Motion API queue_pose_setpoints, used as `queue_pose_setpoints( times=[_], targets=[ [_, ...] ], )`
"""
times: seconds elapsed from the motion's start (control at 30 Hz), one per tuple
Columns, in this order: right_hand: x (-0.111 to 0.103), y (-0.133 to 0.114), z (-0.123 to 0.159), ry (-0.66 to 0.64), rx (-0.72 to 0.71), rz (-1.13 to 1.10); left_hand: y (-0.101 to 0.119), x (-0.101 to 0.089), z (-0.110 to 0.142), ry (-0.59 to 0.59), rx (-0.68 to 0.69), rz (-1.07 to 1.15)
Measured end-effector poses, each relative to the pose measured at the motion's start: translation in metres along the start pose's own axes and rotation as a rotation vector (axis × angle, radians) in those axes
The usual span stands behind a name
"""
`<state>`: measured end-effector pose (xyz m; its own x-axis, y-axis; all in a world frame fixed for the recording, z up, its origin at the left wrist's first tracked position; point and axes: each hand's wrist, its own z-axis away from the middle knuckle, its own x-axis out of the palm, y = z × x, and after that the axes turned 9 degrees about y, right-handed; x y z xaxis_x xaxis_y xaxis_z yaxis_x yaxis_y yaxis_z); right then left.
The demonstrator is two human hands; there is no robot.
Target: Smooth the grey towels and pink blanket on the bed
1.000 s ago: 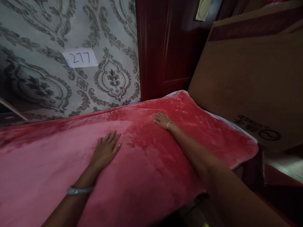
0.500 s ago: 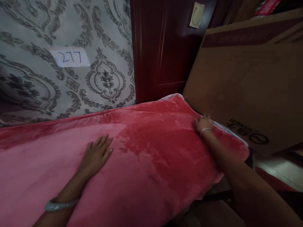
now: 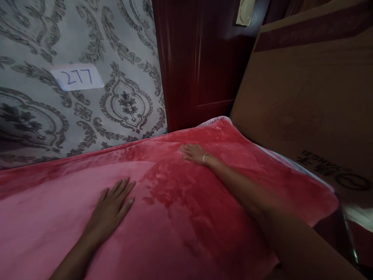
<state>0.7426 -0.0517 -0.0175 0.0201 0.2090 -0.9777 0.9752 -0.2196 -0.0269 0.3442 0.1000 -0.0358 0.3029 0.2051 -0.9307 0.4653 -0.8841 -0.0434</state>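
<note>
Patterned wall, pink-red blanket beneath left hand and right hand.

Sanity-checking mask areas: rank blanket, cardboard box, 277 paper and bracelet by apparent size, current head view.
1. Blanket
2. Cardboard box
3. 277 paper
4. Bracelet

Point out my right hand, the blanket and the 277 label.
Right hand [image 3: 195,154]: head view, on the back of the hand.
Blanket [image 3: 166,210]: head view, on its bare top between the arms.
277 label [image 3: 77,77]: head view, on its numbered face.
</note>
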Motion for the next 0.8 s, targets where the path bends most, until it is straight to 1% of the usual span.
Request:
queue_pose_setpoints(
  times=[0.07,0.13,0.2,0.23,0.27,0.3,0.33,0.37,0.4,0.43,0.47,0.5,0.53,0.63,0.67,0.7,0.73,0.77,0.8],
  targets=[
    [-0.003,0.066,0.009,0.005,0.223,0.054,-0.002,0.002,0.001,0.006,0.010,-0.013],
    [-0.004,0.127,0.033,-0.003,0.479,0.079,-0.003,0.004,0.002,0.014,0.016,-0.023],
    [-0.004,0.172,0.065,-0.001,0.688,0.087,-0.004,0.005,0.003,0.026,0.020,-0.027],
    [-0.005,0.187,0.080,0.001,0.748,0.083,-0.004,0.006,0.003,0.032,0.023,-0.026],
    [-0.008,0.197,0.092,-0.002,0.791,0.075,-0.004,0.006,0.004,0.035,0.025,-0.025],
    [-0.011,0.202,0.101,-0.008,0.830,0.063,-0.004,0.006,0.004,0.037,0.027,-0.023],
    [-0.017,0.202,0.106,-0.016,0.877,0.055,-0.003,0.006,0.004,0.038,0.029,-0.022],
    [-0.023,0.196,0.106,-0.013,0.928,0.058,-0.003,0.006,0.004,0.038,0.029,-0.020],
    [-0.029,0.186,0.100,0.006,0.969,0.072,-0.002,0.005,0.003,0.037,0.027,-0.018],
    [-0.035,0.169,0.091,0.039,0.990,0.093,-0.002,0.005,0.003,0.033,0.025,-0.016],
    [-0.039,0.148,0.079,0.085,0.965,0.113,-0.002,0.004,0.003,0.029,0.023,-0.014],
    [-0.040,0.122,0.065,0.128,0.873,0.117,-0.002,0.004,0.003,0.024,0.021,-0.012],
    [-0.039,0.091,0.051,0.146,0.748,0.095,-0.002,0.004,0.003,0.018,0.018,-0.011],
    [-0.023,-0.014,0.018,0.115,0.054,-0.083,-0.003,0.004,0.004,0.013,0.010,-0.017],
    [-0.015,-0.046,0.011,0.085,-0.154,-0.126,-0.003,0.004,0.005,0.016,0.009,-0.019],
    [-0.006,-0.073,0.005,0.046,-0.343,-0.168,-0.004,0.005,0.005,0.021,0.012,-0.021],
    [0.001,-0.092,-0.001,0.009,-0.481,-0.200,-0.005,0.005,0.006,0.027,0.018,-0.023],
    [0.007,-0.102,-0.009,-0.013,-0.561,-0.216,-0.006,0.006,0.007,0.034,0.026,-0.025],
    [0.011,-0.102,-0.017,-0.026,-0.587,-0.216,-0.006,0.006,0.009,0.045,0.034,-0.028]
  ],
)
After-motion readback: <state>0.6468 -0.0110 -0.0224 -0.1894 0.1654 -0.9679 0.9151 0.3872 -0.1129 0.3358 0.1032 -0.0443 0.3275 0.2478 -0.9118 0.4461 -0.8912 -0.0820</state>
